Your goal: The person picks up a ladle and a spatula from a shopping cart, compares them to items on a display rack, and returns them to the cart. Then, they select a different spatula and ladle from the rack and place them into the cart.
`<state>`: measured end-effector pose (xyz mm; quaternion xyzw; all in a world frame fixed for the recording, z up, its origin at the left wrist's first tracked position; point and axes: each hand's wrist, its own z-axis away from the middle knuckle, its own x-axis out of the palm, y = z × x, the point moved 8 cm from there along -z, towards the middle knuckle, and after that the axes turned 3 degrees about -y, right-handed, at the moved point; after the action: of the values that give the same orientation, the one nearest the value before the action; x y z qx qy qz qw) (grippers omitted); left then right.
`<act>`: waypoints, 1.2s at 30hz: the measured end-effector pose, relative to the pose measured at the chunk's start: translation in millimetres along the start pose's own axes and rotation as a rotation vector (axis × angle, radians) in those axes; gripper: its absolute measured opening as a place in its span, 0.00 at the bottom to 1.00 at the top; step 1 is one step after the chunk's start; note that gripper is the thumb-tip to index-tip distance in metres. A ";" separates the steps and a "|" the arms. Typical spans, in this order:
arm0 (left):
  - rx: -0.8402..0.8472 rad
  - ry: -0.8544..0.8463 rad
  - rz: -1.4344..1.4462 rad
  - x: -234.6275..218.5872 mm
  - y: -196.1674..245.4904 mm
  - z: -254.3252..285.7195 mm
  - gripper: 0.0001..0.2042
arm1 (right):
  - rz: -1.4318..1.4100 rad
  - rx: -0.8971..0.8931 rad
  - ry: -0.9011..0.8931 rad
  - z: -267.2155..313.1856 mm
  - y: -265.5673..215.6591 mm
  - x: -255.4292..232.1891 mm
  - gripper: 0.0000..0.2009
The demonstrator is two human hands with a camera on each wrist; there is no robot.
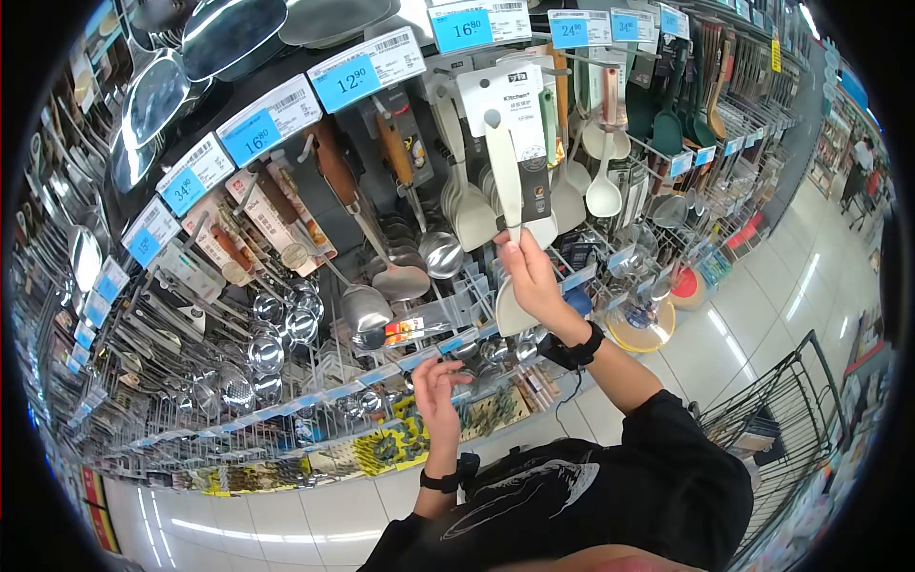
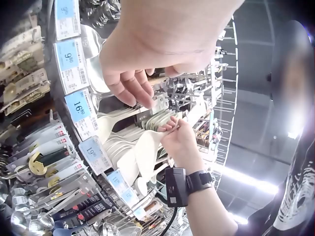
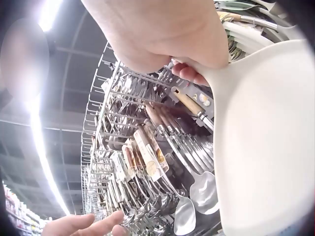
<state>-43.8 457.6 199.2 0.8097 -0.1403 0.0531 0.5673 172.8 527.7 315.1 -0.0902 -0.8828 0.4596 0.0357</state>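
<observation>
My right hand (image 1: 536, 281) pinches a cream-coloured spatula (image 1: 505, 176) at its neck, below the handle. A printed cardboard card (image 1: 496, 91) is fixed behind the handle, which points up toward the rack. The wide flat blade (image 3: 266, 137) fills the right side of the right wrist view and hangs below the hand in the head view. My left hand (image 1: 438, 393) is raised in front of the lower rack with fingers loosely bent, holding nothing. In the left wrist view, it hangs over the rack, apart from the spatula.
Hooks carry cream turners (image 1: 474, 214), a cream ladle (image 1: 602, 195) and steel turners (image 1: 364, 307) with wooden handles. Price labels (image 1: 367, 71) run along the shelf edge above. A wire shopping cart (image 1: 791, 419) stands at right on the tiled floor (image 1: 762, 276).
</observation>
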 end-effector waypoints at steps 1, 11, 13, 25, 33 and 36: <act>0.010 -0.008 -0.003 0.6 -1.1 -0.1 0.17 | 0.000 0.001 -0.003 -0.3 2.3 0.1 0.10; 0.001 -0.045 0.008 9.9 -7.1 -1.4 0.16 | -0.042 0.000 -0.031 -21.9 18.1 2.3 0.11; -0.010 -0.038 -0.006 10.0 -6.3 -0.9 0.16 | -0.040 -0.008 -0.043 -36.6 30.6 5.8 0.11; 0.005 0.062 -0.065 -12.9 6.2 8.5 0.15 | 0.187 -0.021 0.056 -120.8 123.6 18.4 0.14; 0.019 0.168 -0.093 -32.6 23.1 20.1 0.15 | 0.245 0.097 0.071 -138.2 134.7 28.8 0.17; 0.014 0.212 -0.081 -43.1 27.3 26.7 0.15 | 0.239 0.067 0.102 -143.6 136.1 32.2 0.18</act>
<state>-94.8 431.2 203.9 0.8085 -0.0463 0.1166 0.5750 179.4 725.8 285.7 -0.2169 -0.8469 0.4847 0.0285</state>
